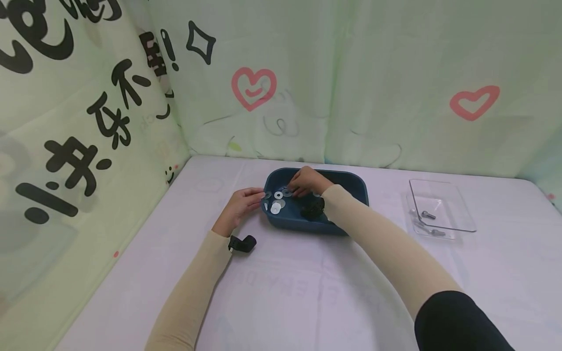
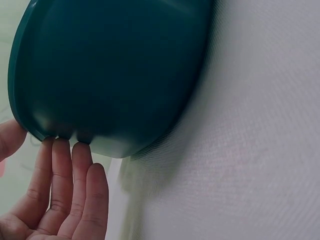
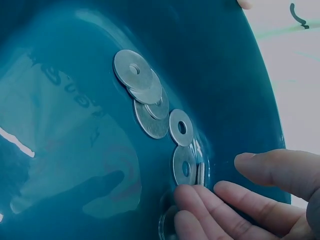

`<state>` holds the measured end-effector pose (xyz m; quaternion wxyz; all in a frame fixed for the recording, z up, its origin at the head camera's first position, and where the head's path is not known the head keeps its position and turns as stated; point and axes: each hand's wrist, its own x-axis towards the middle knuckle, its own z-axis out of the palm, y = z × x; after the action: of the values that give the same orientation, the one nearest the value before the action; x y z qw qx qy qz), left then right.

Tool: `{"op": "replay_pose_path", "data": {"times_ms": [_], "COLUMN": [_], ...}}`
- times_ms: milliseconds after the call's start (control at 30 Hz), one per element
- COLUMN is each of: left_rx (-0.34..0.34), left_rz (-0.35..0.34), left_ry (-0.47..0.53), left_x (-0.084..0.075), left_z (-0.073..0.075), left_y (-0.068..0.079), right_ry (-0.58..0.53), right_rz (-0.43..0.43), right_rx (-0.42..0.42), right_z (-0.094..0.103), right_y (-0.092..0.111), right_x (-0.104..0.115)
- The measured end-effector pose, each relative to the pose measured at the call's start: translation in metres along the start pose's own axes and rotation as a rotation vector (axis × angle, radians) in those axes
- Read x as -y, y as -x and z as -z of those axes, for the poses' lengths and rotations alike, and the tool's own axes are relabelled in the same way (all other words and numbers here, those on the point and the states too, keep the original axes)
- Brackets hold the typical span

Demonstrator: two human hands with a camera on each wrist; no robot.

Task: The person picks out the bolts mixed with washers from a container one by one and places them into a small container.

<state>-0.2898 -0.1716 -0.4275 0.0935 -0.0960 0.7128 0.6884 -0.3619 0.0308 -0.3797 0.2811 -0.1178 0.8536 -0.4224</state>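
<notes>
A dark blue plastic tub (image 1: 303, 224) stands on the table, with several metal washers (image 1: 275, 208) at its left end. My left hand (image 1: 240, 208) touches that end from outside. In the left wrist view, its straight fingers (image 2: 61, 165) meet the tub's outer wall and the thumb is at the rim. My right hand (image 1: 308, 181) reaches inside the tub above the washers. In the right wrist view, the thumb stands apart from the loosely bent fingers (image 3: 210, 212), beside flat washers (image 3: 132, 69), some overlapping and some on edge. Nothing shows between thumb and fingers.
To the right, a clear plastic box (image 1: 443, 204) holds several metal bolts (image 1: 428, 215). A white cloth covers the table (image 1: 281, 292). Pale green curtains (image 1: 395, 58) with drawings rise behind and at the left.
</notes>
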Motion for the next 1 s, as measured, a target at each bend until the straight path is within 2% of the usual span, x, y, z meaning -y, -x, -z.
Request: {"op": "replay_pose_path", "data": {"times_ms": [333,567,1000], "left_rx": [-0.008,-0.01,0.006], "left_rz": [-0.004,0.006,-0.002], "left_ry": [-0.003,0.007,0.014], "left_x": [-0.001,-0.001,0.0], "left_z": [0.0,-0.001,0.001], "left_y": [-0.004,-0.005,-0.007], "right_ry": [0.003,-0.014,-0.069], "right_rz": [-0.032,-0.008,-0.023], "right_rx": [-0.016,-0.024,0.002], "right_z": [0.003,-0.003,-0.012], "right_y": [-0.007,-0.018,-0.02], "right_x": [0.001,0.0,0.009]}}
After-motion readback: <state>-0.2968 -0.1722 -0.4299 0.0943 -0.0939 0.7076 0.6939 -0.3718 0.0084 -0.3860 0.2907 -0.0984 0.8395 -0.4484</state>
